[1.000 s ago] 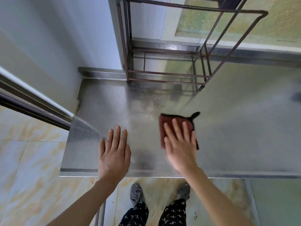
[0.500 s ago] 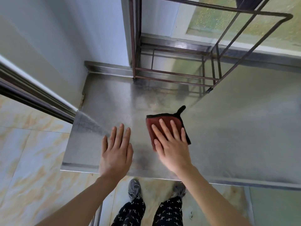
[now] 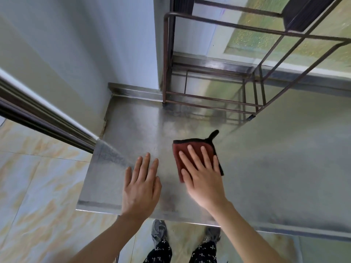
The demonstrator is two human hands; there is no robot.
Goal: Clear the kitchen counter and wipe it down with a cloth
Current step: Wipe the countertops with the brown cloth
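A folded dark red cloth (image 3: 183, 150) with a black edge and hanging loop lies flat on the stainless steel counter (image 3: 275, 168). My right hand (image 3: 202, 177) presses down on the cloth with fingers spread, palm covering its near half. My left hand (image 3: 141, 184) rests flat on the bare steel just left of the cloth, fingers together and extended, holding nothing. The counter surface looks smeared and dull around the hands.
A brown metal rack frame (image 3: 209, 99) stands at the back of the counter against a frosted window. A pale wall corner and a sliding door rail (image 3: 43, 122) bound the left side. The counter's front edge runs below my wrists, above the tiled floor and my shoes.
My right hand has slid the cloth leftward and slightly away across the counter, toward my left hand. The left hand has stayed flat in about the same spot.
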